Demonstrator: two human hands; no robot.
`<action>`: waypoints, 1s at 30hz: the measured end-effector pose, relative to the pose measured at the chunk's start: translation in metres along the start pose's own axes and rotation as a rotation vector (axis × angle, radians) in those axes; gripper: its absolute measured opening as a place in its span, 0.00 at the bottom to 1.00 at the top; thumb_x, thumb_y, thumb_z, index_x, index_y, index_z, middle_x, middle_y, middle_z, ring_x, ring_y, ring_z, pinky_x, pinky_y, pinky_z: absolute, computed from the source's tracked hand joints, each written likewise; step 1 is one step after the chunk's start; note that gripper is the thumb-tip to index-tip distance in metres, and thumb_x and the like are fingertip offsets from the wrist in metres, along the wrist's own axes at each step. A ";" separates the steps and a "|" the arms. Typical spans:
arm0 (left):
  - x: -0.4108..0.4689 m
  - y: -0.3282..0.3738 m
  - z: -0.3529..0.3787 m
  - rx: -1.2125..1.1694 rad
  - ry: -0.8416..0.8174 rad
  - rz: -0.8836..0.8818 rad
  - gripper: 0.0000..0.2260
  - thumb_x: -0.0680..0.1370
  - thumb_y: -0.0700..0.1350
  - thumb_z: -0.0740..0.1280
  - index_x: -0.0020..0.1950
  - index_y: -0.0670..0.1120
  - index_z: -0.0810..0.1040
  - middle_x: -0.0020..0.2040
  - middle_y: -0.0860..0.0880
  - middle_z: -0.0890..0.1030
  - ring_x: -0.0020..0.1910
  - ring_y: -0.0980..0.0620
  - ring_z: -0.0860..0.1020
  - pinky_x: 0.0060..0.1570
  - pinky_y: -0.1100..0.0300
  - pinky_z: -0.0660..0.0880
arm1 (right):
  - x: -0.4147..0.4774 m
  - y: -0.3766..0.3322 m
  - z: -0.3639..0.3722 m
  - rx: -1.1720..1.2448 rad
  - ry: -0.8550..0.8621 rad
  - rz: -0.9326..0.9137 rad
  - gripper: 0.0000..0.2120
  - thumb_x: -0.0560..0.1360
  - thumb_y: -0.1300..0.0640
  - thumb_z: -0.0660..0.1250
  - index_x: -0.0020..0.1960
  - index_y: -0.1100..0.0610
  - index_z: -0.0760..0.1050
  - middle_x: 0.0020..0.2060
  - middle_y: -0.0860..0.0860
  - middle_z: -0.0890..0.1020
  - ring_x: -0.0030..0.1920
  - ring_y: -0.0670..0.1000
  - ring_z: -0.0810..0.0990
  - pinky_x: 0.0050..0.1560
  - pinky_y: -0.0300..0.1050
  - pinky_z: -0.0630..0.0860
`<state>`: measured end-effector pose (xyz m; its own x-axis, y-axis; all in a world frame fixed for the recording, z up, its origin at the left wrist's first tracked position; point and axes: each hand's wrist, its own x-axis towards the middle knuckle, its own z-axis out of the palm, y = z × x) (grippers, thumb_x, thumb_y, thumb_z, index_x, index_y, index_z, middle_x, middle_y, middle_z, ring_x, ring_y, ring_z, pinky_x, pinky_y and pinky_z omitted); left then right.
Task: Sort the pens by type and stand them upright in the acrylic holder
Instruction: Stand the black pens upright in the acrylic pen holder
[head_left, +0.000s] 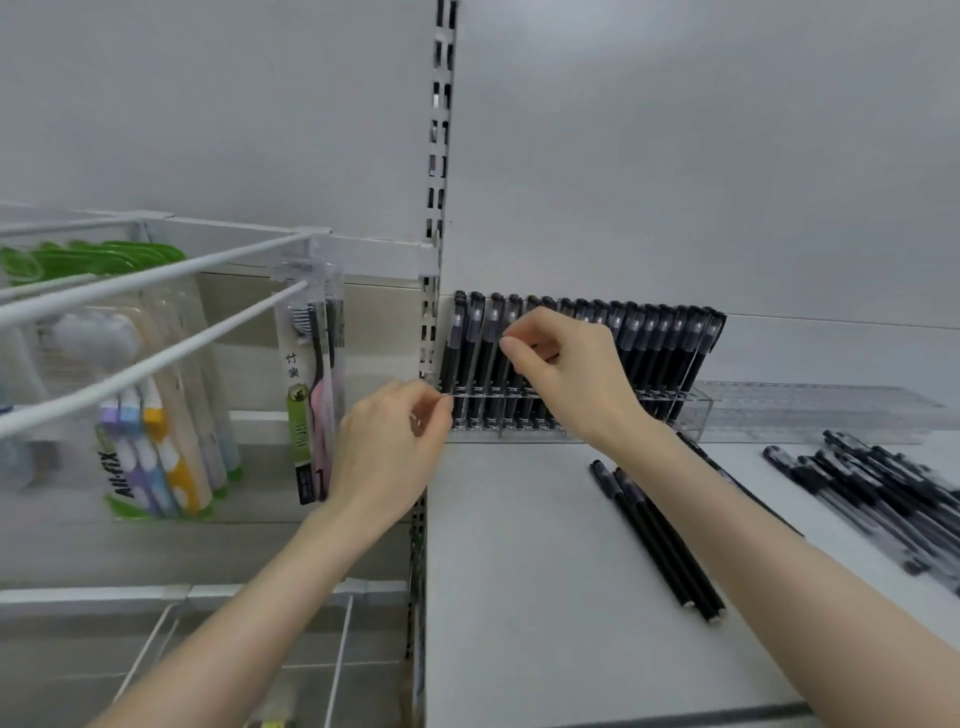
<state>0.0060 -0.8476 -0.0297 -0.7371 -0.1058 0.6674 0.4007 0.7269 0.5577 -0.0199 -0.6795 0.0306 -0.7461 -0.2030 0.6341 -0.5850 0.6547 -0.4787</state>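
A clear acrylic holder (696, 410) stands at the back of the white shelf (519, 571). Several black pens (654, 353) stand in its left part, leaning slightly. My right hand (561, 369) is in front of the row and pinches one of the standing pens near its upper half. My left hand (395, 447) pinches the holder's left front corner with fingertips curled. Two black pens (660, 540) lie side by side on the shelf under my right forearm. A pile of several clear-barrelled black pens (878, 493) lies at the right.
The holder's right part (810, 410) holds no pens. A slotted metal upright (436, 208) divides the shelf from a bay at the left, where packaged toothbrushes (311, 384) and other packs (150, 452) hang on white wire hooks (156, 322). A grey wall is behind.
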 end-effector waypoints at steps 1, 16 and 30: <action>-0.002 0.008 0.001 0.009 -0.015 0.019 0.07 0.78 0.48 0.65 0.42 0.48 0.79 0.38 0.54 0.78 0.35 0.60 0.74 0.35 0.64 0.68 | -0.005 0.005 -0.006 -0.007 -0.012 0.004 0.05 0.78 0.55 0.65 0.48 0.55 0.79 0.39 0.43 0.80 0.41 0.44 0.79 0.50 0.47 0.78; -0.069 0.142 0.069 0.313 -0.360 -0.089 0.12 0.77 0.57 0.62 0.52 0.51 0.75 0.46 0.53 0.79 0.46 0.51 0.76 0.48 0.55 0.73 | -0.084 0.116 -0.113 -0.124 -0.311 -0.078 0.04 0.77 0.55 0.66 0.48 0.55 0.79 0.44 0.50 0.81 0.46 0.49 0.78 0.50 0.46 0.75; -0.050 0.160 0.097 0.176 -0.460 -0.478 0.17 0.71 0.55 0.73 0.46 0.45 0.72 0.43 0.45 0.78 0.42 0.48 0.75 0.48 0.55 0.72 | -0.098 0.140 -0.105 -0.042 -0.475 -0.075 0.16 0.81 0.53 0.59 0.65 0.57 0.74 0.60 0.53 0.79 0.61 0.54 0.74 0.64 0.50 0.66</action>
<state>0.0545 -0.6601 -0.0216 -0.9827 -0.1720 0.0691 -0.0918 0.7756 0.6245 0.0049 -0.4911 -0.0347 -0.7709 -0.5541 0.3141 -0.6366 0.6523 -0.4114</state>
